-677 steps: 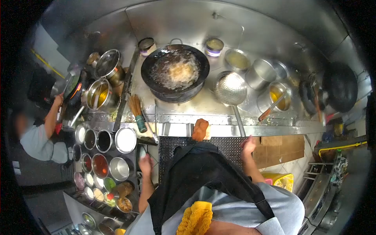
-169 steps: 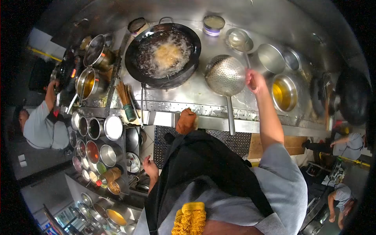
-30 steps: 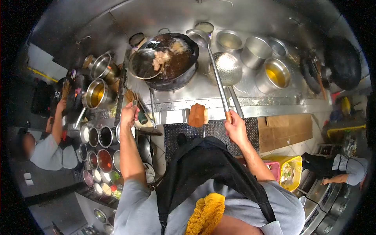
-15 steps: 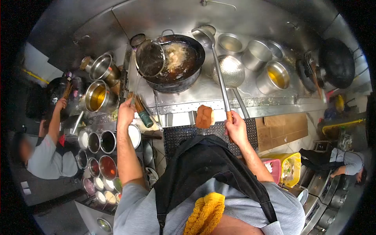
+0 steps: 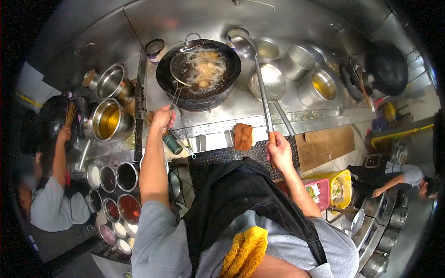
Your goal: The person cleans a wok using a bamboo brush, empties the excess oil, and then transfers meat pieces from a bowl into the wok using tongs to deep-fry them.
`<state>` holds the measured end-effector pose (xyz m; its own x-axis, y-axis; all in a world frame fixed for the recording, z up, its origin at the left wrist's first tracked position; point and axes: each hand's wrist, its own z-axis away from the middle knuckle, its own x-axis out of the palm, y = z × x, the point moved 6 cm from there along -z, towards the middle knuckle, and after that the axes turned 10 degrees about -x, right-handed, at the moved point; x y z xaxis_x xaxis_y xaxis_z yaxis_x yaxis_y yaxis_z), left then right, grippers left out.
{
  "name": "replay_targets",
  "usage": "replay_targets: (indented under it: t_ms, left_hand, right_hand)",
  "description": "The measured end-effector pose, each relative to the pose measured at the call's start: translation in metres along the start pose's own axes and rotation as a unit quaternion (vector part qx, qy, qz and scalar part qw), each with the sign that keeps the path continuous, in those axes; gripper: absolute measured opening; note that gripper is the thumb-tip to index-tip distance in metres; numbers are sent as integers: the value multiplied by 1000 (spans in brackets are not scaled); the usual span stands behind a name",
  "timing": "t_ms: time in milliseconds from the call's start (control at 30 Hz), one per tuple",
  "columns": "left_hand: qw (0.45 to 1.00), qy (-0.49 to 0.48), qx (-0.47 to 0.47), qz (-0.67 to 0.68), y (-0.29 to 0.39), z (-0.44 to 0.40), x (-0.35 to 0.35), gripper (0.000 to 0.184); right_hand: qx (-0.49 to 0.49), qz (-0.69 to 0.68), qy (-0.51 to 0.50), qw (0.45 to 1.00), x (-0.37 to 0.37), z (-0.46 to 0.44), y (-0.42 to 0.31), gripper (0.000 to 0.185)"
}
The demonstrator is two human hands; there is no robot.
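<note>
My left hand [image 5: 163, 118] is closed round the handle of a round wire strainer [image 5: 180, 69]. The strainer's mesh lies in the left part of a black wok [image 5: 232, 85], at the dark oil. Pale golden food [image 5: 208, 68] bubbles and foams there; its kind cannot be made out. In my right hand [image 5: 279, 150] is the wooden grip of a long steel ladle [image 5: 263, 95]. Its bowl is raised to the right of the wok, in front of a small container. A perforated strainer [image 5: 268, 82] rests on the counter behind the ladle's shaft.
Metal pots [image 5: 296, 63] and an oil-filled pot [image 5: 320, 87] stand right. Left are another oil pot [image 5: 109, 119] and several sauce containers [image 5: 127, 176]. A green-bound brush [image 5: 172, 143] and brown sponge [image 5: 243, 136] lie at the counter's edge. Co-workers [image 5: 58, 204] work on both sides.
My left hand has moved forward and right, lowering the strainer from above the wok's left side into it. Foam has spread wider. The right hand still holds the ladle in nearly the same place.
</note>
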<state>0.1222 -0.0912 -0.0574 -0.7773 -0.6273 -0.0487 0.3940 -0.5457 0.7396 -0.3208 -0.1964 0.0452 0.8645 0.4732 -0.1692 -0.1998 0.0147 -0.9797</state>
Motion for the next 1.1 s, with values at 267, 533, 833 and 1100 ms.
replay_targets:
  t_ms: [267,533,833,1100]
  left_hand:
    - [985,-81,-25,149,-25,33,16,53]
    - [981,-75,-10,178,-22,65,40,24]
    - [992,-16,11,128,-25,63,37,12]
    - [997,9,52,60,-20,67,14,16]
  right_hand:
    - [13,14,-40,999,19,-24,-1,33]
    - [17,9,-136,991,81,-69,9,37]
    - [-36,45,-120,991,76,-52,-6,38]
    - [-16,136,-93,986,53,-35,-15,36]
